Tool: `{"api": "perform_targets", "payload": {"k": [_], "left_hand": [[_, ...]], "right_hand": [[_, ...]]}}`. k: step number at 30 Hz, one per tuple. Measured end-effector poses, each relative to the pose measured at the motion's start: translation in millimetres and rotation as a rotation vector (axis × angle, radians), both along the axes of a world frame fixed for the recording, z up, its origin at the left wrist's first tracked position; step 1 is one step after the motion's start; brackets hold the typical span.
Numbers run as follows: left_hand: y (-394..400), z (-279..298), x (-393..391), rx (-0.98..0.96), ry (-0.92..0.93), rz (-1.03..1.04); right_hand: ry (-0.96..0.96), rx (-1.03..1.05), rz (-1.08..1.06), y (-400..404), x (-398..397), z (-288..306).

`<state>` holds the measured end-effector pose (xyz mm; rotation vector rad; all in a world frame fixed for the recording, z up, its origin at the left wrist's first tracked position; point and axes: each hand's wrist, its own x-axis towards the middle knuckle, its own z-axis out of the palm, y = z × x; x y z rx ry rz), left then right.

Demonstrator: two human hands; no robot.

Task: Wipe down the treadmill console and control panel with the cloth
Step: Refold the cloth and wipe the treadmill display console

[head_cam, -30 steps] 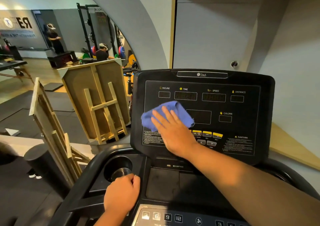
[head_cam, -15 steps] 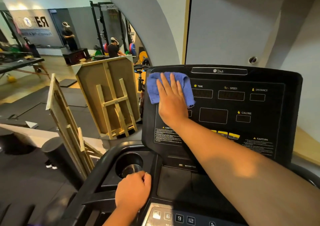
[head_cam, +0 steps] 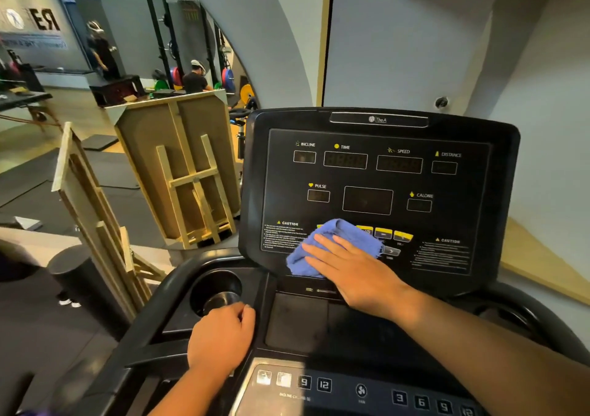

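crumpled blue cloth (head_cam: 332,243) low on black console (head_cam: 380,188), right hand (head_cam: 354,272) fingers spread flat on it

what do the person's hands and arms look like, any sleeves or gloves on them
Both hands, the left hand and the right hand, are bare, with no gloves, and no rings or watch that I can make out. Both forearms are bare as far as the frame shows; no sleeve is in view.

Cloth (head_cam: 335,243) on console (head_cam: 380,166) face.
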<state>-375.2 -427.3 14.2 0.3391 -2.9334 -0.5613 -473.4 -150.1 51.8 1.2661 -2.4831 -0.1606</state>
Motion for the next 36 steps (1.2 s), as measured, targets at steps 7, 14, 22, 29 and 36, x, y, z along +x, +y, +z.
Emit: {"api": "perform_targets", "payload": {"k": [7, 14, 22, 29, 36], "left_hand": [[1.2, 3.2, 1.2, -0.015, -0.037, -0.004], [1.0, 3.6, 0.1, -0.01, -0.068, -0.013], [23.4, 39.3, 4.1, 0.439, 0.15, -0.062], [105.9, 110.2, -6.3, 0.976, -0.078, -0.467], [124.0, 122.9, -2.0, 1.214, -0.289, -0.479]], "right_hand": [[0.003, -0.105, -0.187, 125.7, 27.3, 4.7], [-0.058, -0.094, -0.489, 197.5, 53.3, 1.5], [-0.153, -1.056, -0.586, 131.7, 87.8, 35.5], [-1.223, -1.908, -0.433, 54.1, 109.0, 96.7], [-1.445, -1.84, -0.349, 23.4, 144.2, 89.0]]}}
